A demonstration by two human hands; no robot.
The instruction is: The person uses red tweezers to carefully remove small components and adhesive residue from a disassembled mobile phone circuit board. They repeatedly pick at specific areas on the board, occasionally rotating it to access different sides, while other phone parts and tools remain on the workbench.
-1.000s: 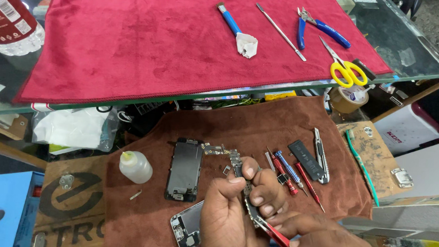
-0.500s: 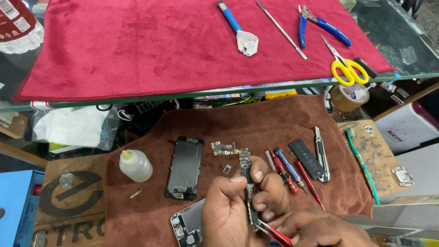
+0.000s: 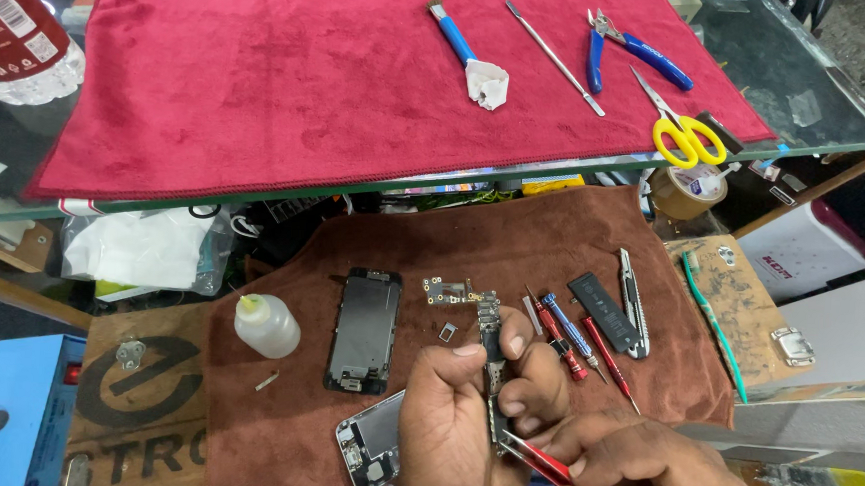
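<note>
My left hand (image 3: 463,422) pinches a narrow phone circuit board (image 3: 491,345) upright over the brown cloth (image 3: 472,245). My right hand (image 3: 638,466) grips red-handled tweezers (image 3: 549,466), with their tip at the board's lower part. Under my left hand lies an opened phone body (image 3: 367,452), partly hidden. A black phone screen (image 3: 364,330) rests to the left. A small metal bracket (image 3: 447,291) and a tiny square part (image 3: 446,332) sit just above my fingers.
Several screwdrivers (image 3: 571,334), a black battery (image 3: 602,311) and a utility knife (image 3: 632,303) lie to the right. A white squeeze bottle (image 3: 265,325) stands to the left. On the red cloth (image 3: 313,79) above are a brush (image 3: 467,53), a metal rod (image 3: 556,44), blue pliers (image 3: 630,48) and yellow scissors (image 3: 683,128).
The metal bracket now lies apart from the board on the brown cloth. Both hands have shifted slightly right and down with the board and tweezers.
</note>
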